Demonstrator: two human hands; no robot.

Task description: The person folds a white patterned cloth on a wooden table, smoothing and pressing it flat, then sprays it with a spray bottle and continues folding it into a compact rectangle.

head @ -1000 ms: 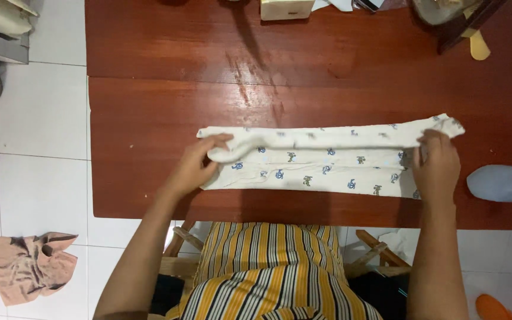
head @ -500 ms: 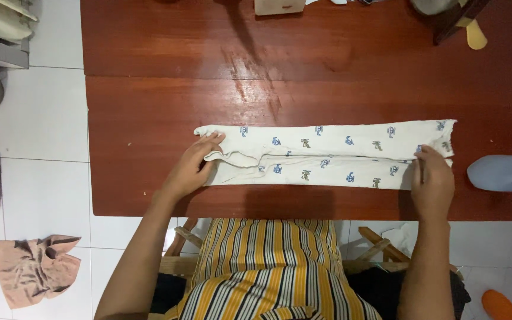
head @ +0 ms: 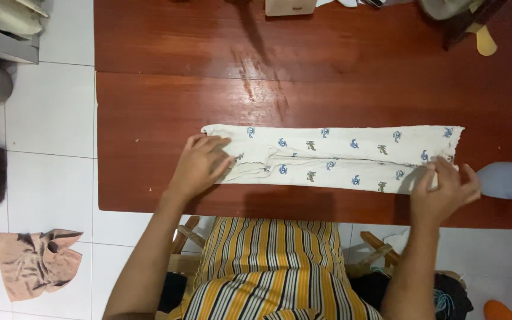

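The folded white printed garment (head: 333,159) lies as a long flat strip across the near half of the reddish wooden surface (head: 327,89). The left hand (head: 200,166) rests palm-down on the garment's left end, fingers spread and pressing, gripping nothing. The right hand (head: 442,189) sits at the garment's right end, fingers loosely open, fingertips touching the near edge; just right of the garment lies a pale blue plastic item (head: 508,179).

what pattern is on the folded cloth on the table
Cream with small blue and olive printed motifs; the folded cloth shows best in the head view.
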